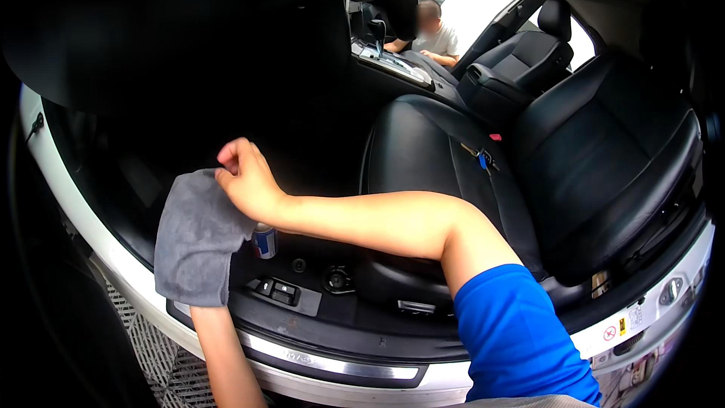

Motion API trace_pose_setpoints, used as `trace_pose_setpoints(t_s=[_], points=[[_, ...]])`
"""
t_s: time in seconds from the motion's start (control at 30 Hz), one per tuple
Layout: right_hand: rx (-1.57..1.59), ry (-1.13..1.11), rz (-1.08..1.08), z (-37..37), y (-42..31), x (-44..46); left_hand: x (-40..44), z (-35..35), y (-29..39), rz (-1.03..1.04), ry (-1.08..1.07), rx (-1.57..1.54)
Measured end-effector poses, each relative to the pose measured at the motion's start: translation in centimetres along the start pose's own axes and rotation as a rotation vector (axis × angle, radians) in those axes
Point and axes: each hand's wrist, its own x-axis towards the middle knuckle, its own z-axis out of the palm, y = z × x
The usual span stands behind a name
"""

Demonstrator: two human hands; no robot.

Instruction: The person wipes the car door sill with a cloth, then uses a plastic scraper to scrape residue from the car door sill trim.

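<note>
Grey cloth over left hand, right fingers at its edge

Right fingers (pixel 240 148): curled, thumb at the upper edge of the cloth; cannot tell whether they grip it. Right hand (pixel 255 187) bare, below a bright-blue short sleeve (pixel 513 325). Soft grey fabric cloth (pixel 198 238): draped over the left hand, above the car's door sill. Left fingers covered; cannot tell whether open or closed. Left forearm (pixel 223 355) emerges beneath the cloth.

Just beside the cloth, below the right wrist: a blue, white and red cylindrical can (pixel 264 243), partly hidden. Nearer the sill: a black two-switch panel (pixel 278 292). Farther right: a black leather seat (pixel 415 155) bearing keys with a blue tag (pixel 483 159). Far side: a person in a white shirt (pixel 447 41).
</note>
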Motion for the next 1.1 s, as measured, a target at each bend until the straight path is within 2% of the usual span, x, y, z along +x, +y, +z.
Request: trace_pose_setpoints(t_s=[0.03, 0.1, 0.17, 0.2, 0.23, 0.3, 0.33, 0.37, 0.4, 0.43, 0.5, 0.53, 0.57, 0.6, 0.63, 0.67, 0.7, 0.73, 0.77, 0.8, 0.83, 0.87, 0.9, 0.97, 1.0, 1.03, 1.1], points=[[-0.023, -0.028, 0.176, 0.3, 0.7, 0.2, -0.1, -1.2, 1.0, 0.008, -0.136, 0.144], [0.176, -0.228, 0.475, 1.1, 1.8, 0.7, -1.2, 4.7, -1.7, 0.065, 0.259, -0.023], [0.261, -0.528, 0.680, 0.0, 0.3, 0.5, -1.2, 8.0, -2.9, 0.122, 0.660, -0.207], [0.318, -0.693, 0.654, -0.1, 0.4, 0.4, -1.4, 7.5, -2.2, 0.000, 0.506, -0.170], [0.371, -0.632, 0.626, 0.1, 0.5, 0.0, -1.4, 6.9, -1.8, 0.006, 0.511, -0.175], [0.256, -0.507, 0.488, 0.2, 0.8, 0.3, -1.2, 5.9, -1.3, -0.021, 0.321, 0.139], [0.256, -0.505, 0.489, 0.0, 0.8, 0.3, 0.0, 11.0, -5.3, 0.074, 0.659, 0.028], [0.178, -0.461, 0.471, -0.3, 0.7, 0.4, -1.0, 11.6, -5.8, 0.075, 0.657, 0.029], [0.099, -0.418, 0.452, -0.5, 0.4, 0.3, -1.8, 11.8, -6.2, -0.056, 0.755, -0.880], [0.100, -0.418, 0.450, -0.7, 0.0, 0.1, -2.0, 11.8, -6.4, -0.198, 0.752, -1.796], [-0.055, -0.352, 0.320, -0.7, -0.6, -0.3, -1.8, 11.5, -7.3, -0.238, 0.845, -1.680], [-0.110, -0.247, 0.177, -0.7, -0.9, -0.3, -1.8, 11.2, -8.2, -0.156, 0.800, -1.601], [-0.065, -0.184, 0.197, -0.8, -0.9, -0.1, -2.0, 11.0, -9.0, -0.084, 0.759, -1.517], [-0.013, -0.062, 0.175, -0.8, -1.1, 0.1, -2.3, 9.4, -7.2, -0.185, 0.748, -1.802], [0.049, 0.048, 0.159, -0.8, -1.9, 0.0, -0.9, 11.4, -10.7, -0.205, 0.767, -1.773], [0.000, 0.121, 0.072, -0.8, -0.9, 0.7, -0.3, 11.8, -11.1, -0.262, 0.781, -1.635], [-0.055, 0.197, -0.012, -0.7, 0.2, 1.3, -0.1, 11.7, -10.6, -0.287, 0.806, -1.300], [-0.058, 0.125, 0.084, -1.6, -0.5, 1.2, -0.1, 11.8, -10.6, -0.280, 0.828, -0.915], [0.036, 0.053, 0.242, -2.3, -1.8, 1.2, -0.3, 11.7, -10.7, -0.249, 0.832, -0.692], [0.278, 0.028, 0.344, -2.5, -1.6, 1.4, -0.5, 11.4, -10.6, -0.213, 0.803, -0.601], [0.595, -0.042, 0.421, -2.4, -1.3, 2.1, -0.6, 10.5, -9.9, -0.220, 0.711, -0.625], [0.836, -0.086, 0.530, -2.3, -0.5, 2.3, -1.1, 8.9, -8.5, -0.319, 0.489, -0.957], [0.910, -0.138, 0.485, -1.9, -0.8, 2.9, -1.0, 7.7, -7.6, -0.423, 0.259, -1.280], [0.870, -0.375, 0.186, -2.4, -1.1, 2.8, -0.8, 9.3, -7.1, -0.364, 0.153, -1.592], [0.739, -0.384, 0.073, -2.5, -1.3, 2.3, -0.8, 9.2, -6.0, -0.397, 0.132, -1.617], [0.741, -0.378, 0.077, -2.7, -0.7, 2.3, -0.5, 9.8, -5.9, -0.400, 0.124, -1.615], [0.397, -0.209, 0.053, -3.0, -0.1, 2.2, -0.4, 10.9, -6.1, -0.426, 0.069, -1.984]])
